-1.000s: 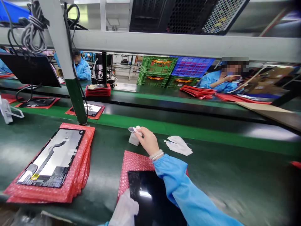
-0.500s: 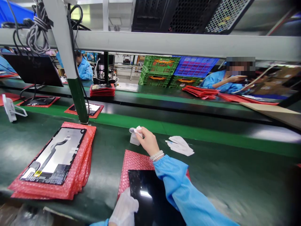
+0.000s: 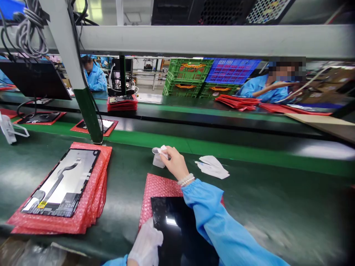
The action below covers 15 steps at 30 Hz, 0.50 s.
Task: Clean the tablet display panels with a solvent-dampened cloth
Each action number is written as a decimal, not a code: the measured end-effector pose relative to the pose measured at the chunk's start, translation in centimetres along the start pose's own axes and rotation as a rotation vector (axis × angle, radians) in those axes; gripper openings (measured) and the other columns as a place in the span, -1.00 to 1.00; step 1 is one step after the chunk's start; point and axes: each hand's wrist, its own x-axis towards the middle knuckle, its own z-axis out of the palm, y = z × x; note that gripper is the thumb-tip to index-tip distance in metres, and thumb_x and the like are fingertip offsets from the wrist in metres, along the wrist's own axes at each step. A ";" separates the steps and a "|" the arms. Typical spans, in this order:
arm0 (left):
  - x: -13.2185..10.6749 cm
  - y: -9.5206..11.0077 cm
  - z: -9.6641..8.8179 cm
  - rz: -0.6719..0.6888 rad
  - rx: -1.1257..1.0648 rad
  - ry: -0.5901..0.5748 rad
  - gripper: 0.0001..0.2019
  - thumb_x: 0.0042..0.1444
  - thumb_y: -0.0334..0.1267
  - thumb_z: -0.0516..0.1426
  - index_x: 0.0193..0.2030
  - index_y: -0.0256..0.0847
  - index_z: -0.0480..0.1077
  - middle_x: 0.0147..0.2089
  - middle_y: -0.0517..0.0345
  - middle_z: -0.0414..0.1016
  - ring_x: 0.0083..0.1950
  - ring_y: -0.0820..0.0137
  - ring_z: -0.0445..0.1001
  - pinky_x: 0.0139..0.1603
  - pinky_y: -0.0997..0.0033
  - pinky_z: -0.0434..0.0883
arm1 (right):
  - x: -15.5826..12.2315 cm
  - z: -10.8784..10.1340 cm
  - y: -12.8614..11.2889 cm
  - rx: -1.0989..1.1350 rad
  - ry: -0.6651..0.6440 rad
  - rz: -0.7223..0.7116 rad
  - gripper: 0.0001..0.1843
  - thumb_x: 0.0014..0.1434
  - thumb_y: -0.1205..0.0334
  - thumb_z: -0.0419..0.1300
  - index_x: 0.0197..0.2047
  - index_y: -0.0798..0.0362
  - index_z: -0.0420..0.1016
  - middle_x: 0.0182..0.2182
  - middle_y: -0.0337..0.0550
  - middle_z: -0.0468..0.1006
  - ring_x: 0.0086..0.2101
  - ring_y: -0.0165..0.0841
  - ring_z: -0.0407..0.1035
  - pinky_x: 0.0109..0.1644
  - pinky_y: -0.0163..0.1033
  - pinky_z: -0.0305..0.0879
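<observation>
Black screen panel [image 3: 177, 229] lies over a red bubble-wrap pouch [image 3: 159, 184], gloved left hand [image 3: 146, 243] gripping its left edge. Probably stiff, slick and crackable, so I'd stick to the edges. Bare right hand [image 3: 175, 162] has a white wipe [image 3: 163, 148] pinched in its fingers at a small bottle [image 3: 158, 161].

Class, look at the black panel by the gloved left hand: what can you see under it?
Red bubble wrap shows past the far and left edges of the black panel. The panel itself covers whatever lies beneath its middle; the right sleeve hides more.
</observation>
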 end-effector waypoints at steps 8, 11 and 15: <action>-0.1 0.5 0.3 -0.019 -0.004 0.024 -0.79 -0.16 -0.36 -0.03 -0.30 -0.24 0.20 -0.64 0.46 0.07 -0.81 0.70 -0.05 -0.73 0.51 -0.14 | 0.2 -0.1 0.0 -0.024 -0.007 -0.007 -0.88 0.12 0.17 0.05 -0.34 -0.03 0.37 -0.32 -0.19 0.50 -0.30 -0.27 0.36 -0.03 -0.07 0.23; -0.1 0.6 0.2 -0.014 -0.006 0.021 -0.84 -0.14 -0.38 -0.02 -0.33 -0.22 0.20 -0.65 0.45 0.11 -0.81 0.70 -0.01 -0.74 0.52 -0.14 | 0.2 -0.1 0.1 -0.042 -0.013 -0.005 -0.88 0.12 0.17 0.06 -0.35 -0.03 0.38 -0.33 -0.20 0.51 -0.31 -0.27 0.37 0.03 -0.03 0.17; -0.3 0.7 0.3 -0.030 -0.063 0.011 -0.82 -0.14 -0.40 0.01 -0.31 -0.23 0.23 -0.68 0.46 0.12 -0.82 0.68 0.02 -0.75 0.53 -0.16 | 0.3 -0.1 0.4 -0.063 -0.029 -0.009 -0.88 0.12 0.16 0.06 -0.35 -0.03 0.38 -0.34 -0.22 0.52 -0.33 -0.29 0.37 0.08 0.00 0.12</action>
